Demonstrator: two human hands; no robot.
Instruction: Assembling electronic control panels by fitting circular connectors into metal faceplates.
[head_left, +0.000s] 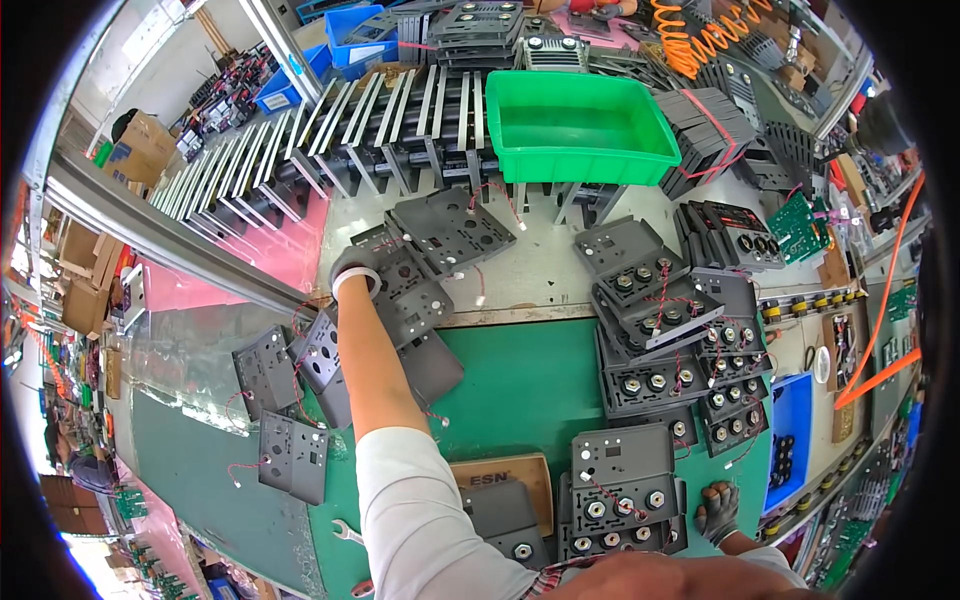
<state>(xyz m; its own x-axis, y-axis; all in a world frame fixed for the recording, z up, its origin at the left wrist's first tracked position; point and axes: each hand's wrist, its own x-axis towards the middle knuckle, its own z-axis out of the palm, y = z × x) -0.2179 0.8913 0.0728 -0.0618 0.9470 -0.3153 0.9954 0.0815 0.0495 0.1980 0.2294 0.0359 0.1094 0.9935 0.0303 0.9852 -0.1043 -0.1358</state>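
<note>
My left arm stretches far forward across the bench. My left hand (352, 262), in a dark glove with a pale band at the wrist, is at a cluster of dark grey metal panels (418, 308). Its fingers are hidden, so any grip does not show. Another grey panel (452, 228) with round cutouts and thin red wires lies just beyond. At the lower right, my right hand (717, 510), in a grey glove with bare fingertips, rests on the green mat, fingers apart and holding nothing. Beside it stands a stack of panels (625, 455) fitted with round metal nuts.
More wired panels (292, 455) lie at the left, near a wrench (347, 531). A green bin (585, 125) stands at the back, beside a row of metal frames (370, 125). Stacked panels (650, 375) and a blue tray (790, 440) are at the right. A cardboard box (540, 480) sits in front.
</note>
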